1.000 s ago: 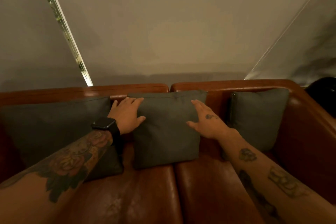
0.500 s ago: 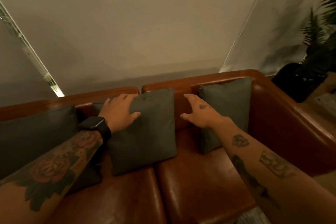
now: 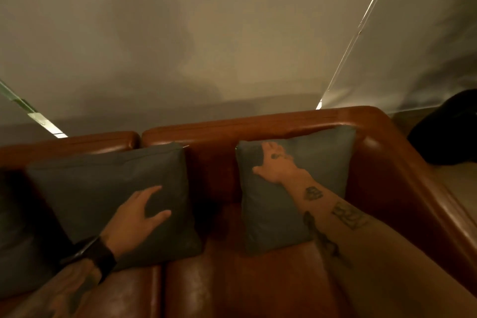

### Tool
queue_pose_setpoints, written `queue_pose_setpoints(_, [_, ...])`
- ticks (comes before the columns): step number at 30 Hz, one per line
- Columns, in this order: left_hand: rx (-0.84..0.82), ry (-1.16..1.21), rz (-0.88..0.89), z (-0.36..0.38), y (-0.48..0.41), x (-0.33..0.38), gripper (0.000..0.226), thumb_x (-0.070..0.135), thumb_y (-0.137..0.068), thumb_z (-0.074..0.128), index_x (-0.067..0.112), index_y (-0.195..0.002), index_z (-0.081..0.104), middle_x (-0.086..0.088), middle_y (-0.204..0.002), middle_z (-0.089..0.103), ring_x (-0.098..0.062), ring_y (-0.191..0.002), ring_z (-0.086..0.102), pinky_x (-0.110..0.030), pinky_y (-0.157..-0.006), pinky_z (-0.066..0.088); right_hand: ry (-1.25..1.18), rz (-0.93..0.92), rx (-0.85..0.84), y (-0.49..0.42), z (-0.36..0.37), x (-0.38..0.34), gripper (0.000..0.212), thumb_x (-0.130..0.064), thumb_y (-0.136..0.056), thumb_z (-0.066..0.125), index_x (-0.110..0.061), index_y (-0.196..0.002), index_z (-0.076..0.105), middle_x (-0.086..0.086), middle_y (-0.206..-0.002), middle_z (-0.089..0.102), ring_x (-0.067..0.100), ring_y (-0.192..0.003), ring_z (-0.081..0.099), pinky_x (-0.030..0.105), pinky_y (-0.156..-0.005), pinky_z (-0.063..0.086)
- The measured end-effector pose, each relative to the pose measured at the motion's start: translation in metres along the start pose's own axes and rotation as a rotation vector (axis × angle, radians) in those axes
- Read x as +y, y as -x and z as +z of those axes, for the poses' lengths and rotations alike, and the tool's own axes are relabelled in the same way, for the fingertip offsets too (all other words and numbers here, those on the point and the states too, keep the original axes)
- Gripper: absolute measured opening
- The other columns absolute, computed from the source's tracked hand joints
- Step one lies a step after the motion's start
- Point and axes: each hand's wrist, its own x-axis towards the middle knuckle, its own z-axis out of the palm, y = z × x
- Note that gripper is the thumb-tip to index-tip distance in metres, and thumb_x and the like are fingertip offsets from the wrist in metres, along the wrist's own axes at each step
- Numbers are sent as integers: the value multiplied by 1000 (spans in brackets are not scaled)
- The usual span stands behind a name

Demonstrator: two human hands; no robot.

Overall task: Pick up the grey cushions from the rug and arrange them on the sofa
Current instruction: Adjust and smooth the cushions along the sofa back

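Head view: left hand (image 3: 136, 214) lying flat, fingers spread wide, on middle cushion (image 3: 113, 188); right hand (image 3: 276, 165) reaching forward, fingers curling over right cushion's (image 3: 322, 162) top-left corner.

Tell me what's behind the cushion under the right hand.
The sofa's brown leather backrest rises behind the right cushion. The right hand rests on it; anything between cushion and backrest is hidden.

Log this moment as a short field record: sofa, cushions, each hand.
sofa: brown leather sofa, two seat pads
middle cushion: grey, leaning on backrest
right cushion: grey, upright in the corner
far-left cushion: dark, partly out of frame
left hand: flat on middle cushion, open
right hand: on right cushion's upper left corner, fingers spread
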Motion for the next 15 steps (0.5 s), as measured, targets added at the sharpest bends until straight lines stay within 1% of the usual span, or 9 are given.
queue_pose_setpoints(3, [-25,-10,-32,16,-2,21,62,33,-79,76,19,-135,53,-7,-134,57,-22,-123,54,-31,-103,37,31,-3,-38,-27,-5,23,97,-51,-88,64,-18,-159,7,2,-169,-2,29,-155,-5,57,-122,4])
queue_pose_setpoints(5, [-38,-24,-54,19,-2,27,60,33,-77,77,20,-132,56,-6,-131,60,-21,-120,56,-31,-102,38,66,-18,-89,-37,-2,28,107,-58,-84,65,-20,-160,1,-1,-169,-5,28,-154,-11,62,-119,-4])
queue_pose_setpoints(7, [-50,-41,-67,23,-9,37,60,33,-78,77,21,-132,56,-6,-130,60,-21,-119,56,-31,-102,38,110,-41,-82,-41,6,32,108,-61,-81,66,-21,-159,4,-1,-168,5,30,-154,-4,67,-116,-5])
queue_pose_setpoints(8, [-56,-50,-66,26,-14,43,59,34,-78,77,21,-132,56,-6,-130,60,-21,-119,56,-31,-103,38,130,-54,-51,-41,12,32,102,-60,-82,66,-21,-159,10,1,-166,14,31,-154,3,69,-116,-4])
queue_pose_setpoints(10, [-43,-52,-38,33,-28,57,60,35,-79,75,22,-134,54,-6,-132,58,-22,-121,56,-32,-104,39,151,-103,25,-41,24,32,88,-56,-86,64,-21,-155,23,3,-159,30,33,-150,16,66,-117,-1])
queue_pose_setpoints(11, [-44,-50,-20,37,-35,66,61,35,-81,74,23,-136,52,-5,-135,56,-21,-122,54,-32,-104,39,148,-141,47,-39,29,31,85,-56,-86,63,-21,-154,26,3,-158,33,32,-149,20,63,-119,-1])
queue_pose_setpoints(13, [-80,-54,16,51,-55,87,64,37,-83,71,25,-141,45,-2,-143,49,-19,-127,49,-30,-105,38,116,-231,34,-39,32,39,86,-57,-87,61,-22,-156,22,1,-161,29,29,-151,17,55,-121,-2])
queue_pose_setpoints(15, [-129,-96,65,62,-72,109,69,40,-85,68,27,-146,37,0,-149,41,-17,-131,44,-30,-107,38,84,-294,-20,-41,23,54,95,-60,-86,61,-24,-159,12,0,-166,18,24,-154,8,51,-122,-5])
